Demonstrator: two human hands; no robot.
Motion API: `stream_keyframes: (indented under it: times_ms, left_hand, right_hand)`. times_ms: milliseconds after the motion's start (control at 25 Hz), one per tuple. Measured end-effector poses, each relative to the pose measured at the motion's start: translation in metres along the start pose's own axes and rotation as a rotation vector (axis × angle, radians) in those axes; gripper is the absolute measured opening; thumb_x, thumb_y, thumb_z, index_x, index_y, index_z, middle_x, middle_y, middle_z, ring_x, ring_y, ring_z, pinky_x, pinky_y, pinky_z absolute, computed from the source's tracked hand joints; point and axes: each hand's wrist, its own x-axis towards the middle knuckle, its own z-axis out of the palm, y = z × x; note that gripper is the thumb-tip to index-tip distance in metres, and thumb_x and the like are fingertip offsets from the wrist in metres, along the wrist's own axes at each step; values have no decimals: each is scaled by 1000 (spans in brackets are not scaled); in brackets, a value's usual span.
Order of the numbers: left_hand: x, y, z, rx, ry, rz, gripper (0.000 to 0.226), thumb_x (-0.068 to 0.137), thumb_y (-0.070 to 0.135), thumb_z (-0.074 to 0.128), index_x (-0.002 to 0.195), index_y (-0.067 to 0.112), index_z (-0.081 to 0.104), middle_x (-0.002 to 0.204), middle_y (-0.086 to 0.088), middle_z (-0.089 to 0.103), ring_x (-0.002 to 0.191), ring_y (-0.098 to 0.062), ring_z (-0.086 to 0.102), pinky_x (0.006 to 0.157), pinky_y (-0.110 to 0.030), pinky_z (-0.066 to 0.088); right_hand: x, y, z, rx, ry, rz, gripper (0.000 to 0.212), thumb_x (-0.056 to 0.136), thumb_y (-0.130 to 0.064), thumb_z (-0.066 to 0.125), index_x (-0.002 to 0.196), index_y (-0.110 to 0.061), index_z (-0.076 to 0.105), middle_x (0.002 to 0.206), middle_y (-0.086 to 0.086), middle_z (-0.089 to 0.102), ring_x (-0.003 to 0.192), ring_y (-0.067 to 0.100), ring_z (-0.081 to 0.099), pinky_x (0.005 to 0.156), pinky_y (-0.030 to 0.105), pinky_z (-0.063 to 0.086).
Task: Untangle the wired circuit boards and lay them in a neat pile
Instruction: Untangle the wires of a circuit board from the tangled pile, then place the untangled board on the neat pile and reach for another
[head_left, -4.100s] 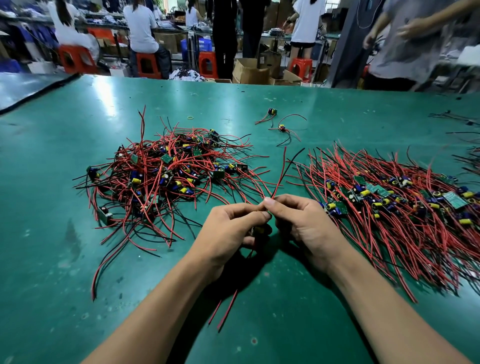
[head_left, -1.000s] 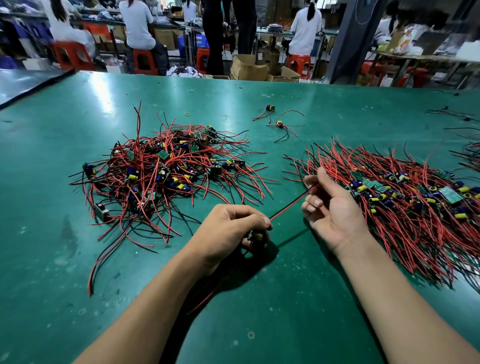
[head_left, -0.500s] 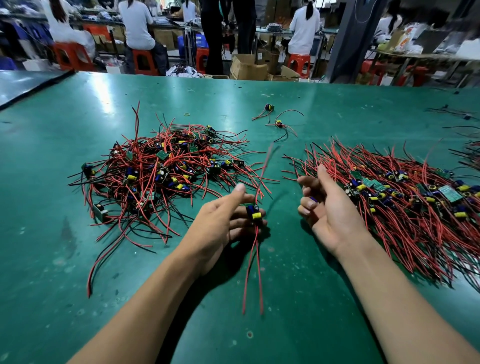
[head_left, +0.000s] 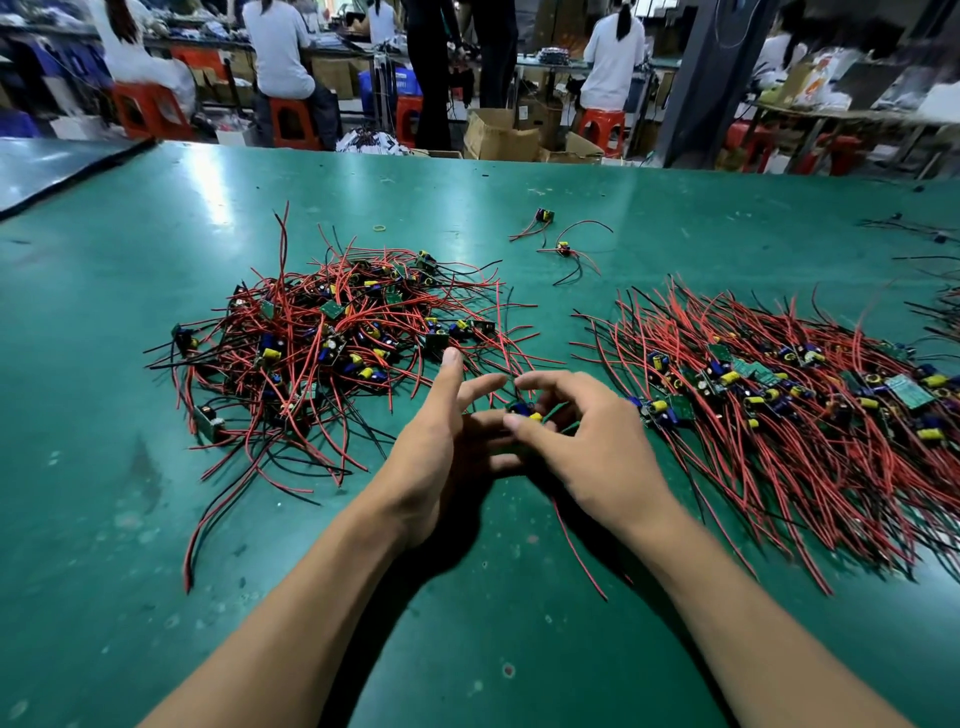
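Tangled heap (head_left: 332, 332) of wired boards sits left on the green table (head_left: 104, 467). My view has the left hand (head_left: 431, 452) just right of it, fingers straight and spread, gripping nothing. Can't tell if its lower fingers touch the single circuit board (head_left: 524, 409) between both hands. Right hand (head_left: 592, 447) pinches that board, thumb and fingers curled on it. Its red wire (head_left: 579, 553) trails toward me. Combed pile (head_left: 779, 405) lies far right, near that hand.
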Motion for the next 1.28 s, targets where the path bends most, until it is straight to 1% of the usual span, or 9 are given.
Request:
stream_keyframes:
  times_ms: [120, 200, 280, 440, 600, 680, 800, 920, 1280]
  left_hand:
    - [1, -2, 0, 75, 3, -11, 65, 94, 65, 27, 132, 19, 54, 108, -16, 73, 103, -27, 70, 88, -43, 56]
    - [3, -3, 0, 77, 31, -21, 65, 95, 63, 28, 128, 14, 57, 114, -19, 70, 106, -31, 68, 88, -45, 56]
    - [5, -2, -1, 68, 51, -24, 67, 97, 60, 28, 120, 7, 60, 114, -22, 69, 106, -34, 68, 86, -47, 56]
    - [6, -3, 0, 78, 48, 6, 64, 100, 55, 30, 109, 0, 63, 103, -21, 72, 91, -33, 71, 75, -43, 60]
    - [5, -3, 2, 25, 53, -6, 58, 101, 50, 33, 107, -1, 60, 88, -20, 66, 76, -28, 66, 64, -38, 59]
    - [6, -3, 2, 17, 79, 15, 50, 102, 44, 37, 105, 0, 60, 86, -18, 65, 76, -27, 64, 68, -38, 58]
    - [5, -5, 3, 58, 108, 57, 39, 102, 35, 43, 99, 2, 63, 94, -19, 67, 83, -27, 66, 68, -33, 59]
    - [4, -5, 2, 62, 109, 60, 36, 102, 32, 44, 97, 2, 63, 95, -19, 67, 86, -29, 66, 70, -34, 59]
    - [2, -4, 1, 49, 94, 66, 37, 103, 30, 45, 103, -2, 63, 92, -18, 67, 79, -23, 67, 68, -33, 59]
  right_hand:
    - [4, 4, -9, -93, 144, -48, 19, 83, -19, 79, 101, -19, 77, 95, -5, 69, 82, 3, 62, 76, 7, 43]
    - [11, 10, -20, -178, 224, -37, 20, 84, -21, 78, 104, -18, 77, 97, -1, 69, 85, 11, 64, 84, 19, 48]
    - [17, 19, -37, -311, 254, 17, 23, 85, -22, 77, 107, -18, 76, 101, 3, 67, 90, 19, 63, 89, 29, 48]
    - [19, 26, -56, -393, 290, 96, 25, 83, -26, 78, 107, -22, 75, 104, 4, 64, 86, 20, 60, 85, 28, 46]
    - [10, 12, -25, -306, 7, -118, 16, 85, -24, 77, 101, -20, 77, 94, -4, 66, 81, 10, 62, 80, 18, 47]
    - [5, 11, -11, -354, -149, -103, 18, 90, -33, 70, 102, -21, 77, 97, -2, 69, 91, 15, 64, 85, 26, 48]
    - [7, 18, -16, -572, -92, 16, 32, 94, -49, 56, 101, -24, 75, 99, 1, 66, 95, 24, 63, 83, 38, 51]
    - [10, 23, -31, -705, -6, 151, 34, 94, -53, 55, 101, -26, 74, 102, 2, 63, 96, 28, 62, 79, 36, 50]
    - [1, 20, 10, -516, 84, 13, 39, 90, -27, 68, 126, -14, 67, 118, 5, 64, 111, 25, 59, 98, 35, 46]
